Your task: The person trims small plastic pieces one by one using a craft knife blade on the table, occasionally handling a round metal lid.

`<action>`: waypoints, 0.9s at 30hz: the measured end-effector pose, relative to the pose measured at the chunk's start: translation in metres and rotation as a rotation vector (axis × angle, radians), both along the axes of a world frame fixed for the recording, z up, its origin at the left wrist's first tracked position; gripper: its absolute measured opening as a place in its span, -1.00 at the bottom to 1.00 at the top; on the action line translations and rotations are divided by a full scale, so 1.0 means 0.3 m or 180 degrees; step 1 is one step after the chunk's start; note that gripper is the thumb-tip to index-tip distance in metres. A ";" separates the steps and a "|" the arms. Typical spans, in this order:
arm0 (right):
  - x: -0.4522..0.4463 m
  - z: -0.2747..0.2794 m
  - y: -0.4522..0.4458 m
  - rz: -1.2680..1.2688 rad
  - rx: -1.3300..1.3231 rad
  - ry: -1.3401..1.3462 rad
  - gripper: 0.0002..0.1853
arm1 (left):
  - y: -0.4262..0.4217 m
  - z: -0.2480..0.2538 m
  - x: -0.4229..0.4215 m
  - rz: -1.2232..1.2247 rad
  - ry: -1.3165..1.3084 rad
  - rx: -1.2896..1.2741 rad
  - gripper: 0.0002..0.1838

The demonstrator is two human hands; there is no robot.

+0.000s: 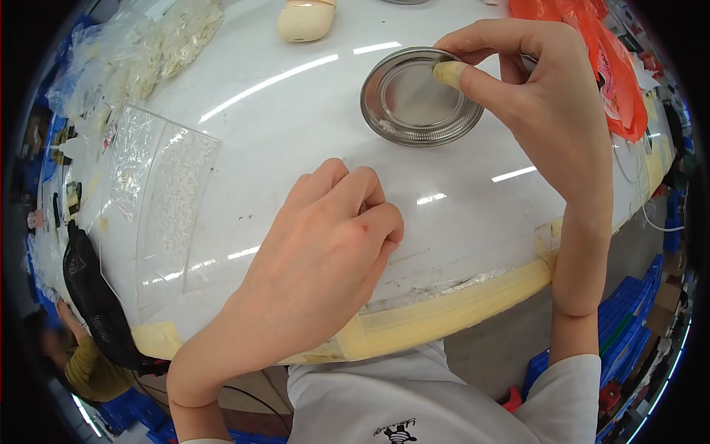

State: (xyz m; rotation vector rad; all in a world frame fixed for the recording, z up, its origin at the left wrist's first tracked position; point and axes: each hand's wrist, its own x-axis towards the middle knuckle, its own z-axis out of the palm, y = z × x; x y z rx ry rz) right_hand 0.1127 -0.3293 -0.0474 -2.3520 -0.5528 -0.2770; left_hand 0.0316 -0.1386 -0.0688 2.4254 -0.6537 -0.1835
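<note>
A round, shallow metal dish (420,103) is at the upper middle, with a few small white bits by its lower left rim. My right hand (529,92) is closed in a pinch at the dish's upper right rim, the thumb inside it and the index finger at the edge. Yellowish tape or a cover wraps that thumb's tip. Below the dish, my left hand (325,237) is closed low over the white table (458,214), fingers curled under. Whatever its fingertips hold, if anything, is hidden.
Left lie a clear flat tray (174,200) with small white pieces, plastic bags (140,52) and a black pouch (96,296). A cream rounded case (305,21) is at the top, a red bag (621,81) at right. Yellow tape (436,318) lines the near edge. Another person's sleeve (96,370) shows lower left.
</note>
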 end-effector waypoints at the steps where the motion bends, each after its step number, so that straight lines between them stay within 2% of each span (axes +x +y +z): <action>1: -0.001 -0.003 0.001 -0.0016 -0.0018 -0.0084 -0.81 | 0.002 0.002 -0.001 0.0028 -0.0015 0.0010 -0.88; 17: -0.039 0.005 0.027 -0.0002 -0.0128 -0.0624 -0.79 | 0.046 0.033 0.018 0.0469 -0.0300 0.0092 -0.88; 19: -0.055 0.042 0.045 -0.0031 0.0148 -0.0202 -0.80 | 0.053 0.030 0.026 0.0552 -0.0290 0.0024 -0.89; 21: -0.069 0.046 0.065 -0.0118 0.0125 -0.0199 -0.81 | 0.059 0.027 0.034 0.0628 -0.0304 -0.0022 -0.89; 27: -0.063 0.014 0.058 0.0067 -0.0337 -0.0931 -0.80 | 0.067 0.025 0.048 0.0702 -0.0376 -0.0080 -0.89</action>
